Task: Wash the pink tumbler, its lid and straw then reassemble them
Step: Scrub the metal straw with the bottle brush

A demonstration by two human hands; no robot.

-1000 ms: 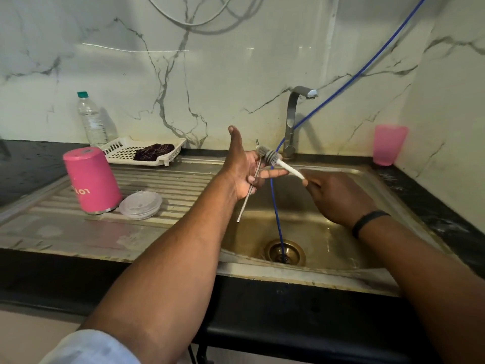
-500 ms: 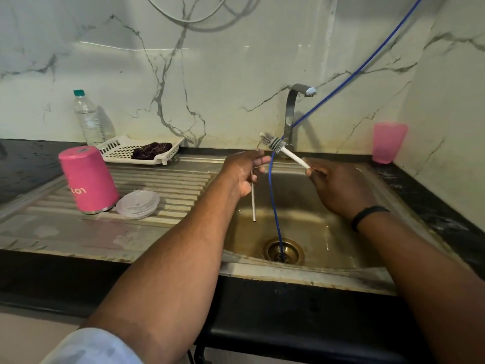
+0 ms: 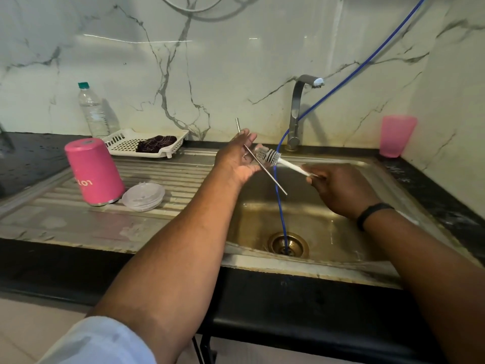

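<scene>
We see two bare forearms reaching over a steel sink [image 3: 388,177]. The left hand [image 3: 237,160] is raised, palm turned toward the right, fingers mostly straight; the metal straw [image 3: 265,168] lies slanted across its palm, its top end poking out at 11 o'clock and its lower end pointing to 5 o'clock. We cannot tell how the thumb secures it. The right hand [image 3: 338,189], at 3 o'clock from the left, has its grip clenched around the white handle of a bristle brush [image 3: 273,157], whose head touches the straw.

The pink tumbler [image 3: 94,172] stands upside down on the ribbed draining board at 9 o'clock from the hands, with the clear lid [image 3: 143,196] lying flat just beside it.
</scene>
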